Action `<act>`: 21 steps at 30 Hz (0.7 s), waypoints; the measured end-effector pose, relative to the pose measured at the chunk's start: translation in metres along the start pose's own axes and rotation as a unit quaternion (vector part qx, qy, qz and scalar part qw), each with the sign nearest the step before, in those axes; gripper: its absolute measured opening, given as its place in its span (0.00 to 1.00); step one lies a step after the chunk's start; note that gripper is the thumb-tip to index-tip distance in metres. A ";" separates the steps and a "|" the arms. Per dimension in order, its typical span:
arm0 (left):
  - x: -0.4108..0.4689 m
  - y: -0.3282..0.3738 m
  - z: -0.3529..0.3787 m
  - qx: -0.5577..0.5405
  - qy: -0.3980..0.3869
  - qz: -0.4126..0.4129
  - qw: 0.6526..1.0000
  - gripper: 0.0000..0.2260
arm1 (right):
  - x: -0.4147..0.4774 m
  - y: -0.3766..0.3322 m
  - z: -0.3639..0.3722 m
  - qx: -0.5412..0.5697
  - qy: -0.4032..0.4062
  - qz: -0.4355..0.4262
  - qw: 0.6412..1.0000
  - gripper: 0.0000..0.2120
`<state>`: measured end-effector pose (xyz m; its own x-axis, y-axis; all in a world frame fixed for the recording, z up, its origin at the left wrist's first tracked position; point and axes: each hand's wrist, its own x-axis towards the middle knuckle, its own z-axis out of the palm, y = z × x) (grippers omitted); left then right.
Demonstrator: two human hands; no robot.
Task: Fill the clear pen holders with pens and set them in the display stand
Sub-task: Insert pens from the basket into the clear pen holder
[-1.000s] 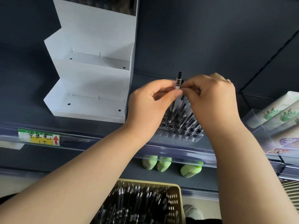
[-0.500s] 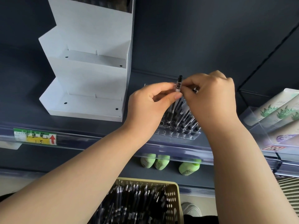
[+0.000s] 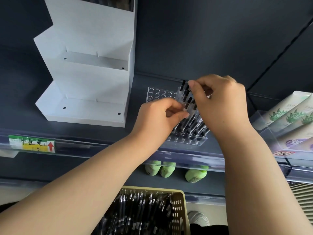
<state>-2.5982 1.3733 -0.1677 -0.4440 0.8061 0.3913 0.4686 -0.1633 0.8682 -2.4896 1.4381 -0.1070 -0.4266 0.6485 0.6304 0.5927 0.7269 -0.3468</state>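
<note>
While left grip [image 3: 157, 117] pinches, pens [image 3: 186, 94] within it

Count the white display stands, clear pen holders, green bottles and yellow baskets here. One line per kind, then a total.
White display stand: 1
Clear pen holder: 1
Green bottles: 3
Yellow basket: 1
Total: 6
</note>
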 end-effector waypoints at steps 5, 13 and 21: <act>0.002 -0.004 -0.006 0.025 -0.046 -0.015 0.999 0.08 | -0.003 -0.001 -0.007 -0.004 0.006 -0.017 1.000 0.09; -0.025 -0.012 -0.039 0.074 -0.043 -0.020 0.996 0.07 | -0.047 -0.024 -0.004 -0.019 0.049 -0.130 0.990 0.06; -0.094 -0.042 -0.071 0.248 -0.100 -0.019 0.963 0.09 | -0.144 -0.036 0.030 -0.021 -0.175 -0.141 0.974 0.06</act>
<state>-2.6304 1.2634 -0.2189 -0.3351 0.9081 0.2511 0.7841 0.1211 0.6086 -2.4698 1.3253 -0.2060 -0.7789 0.4667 0.4190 0.4424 0.8823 -0.1606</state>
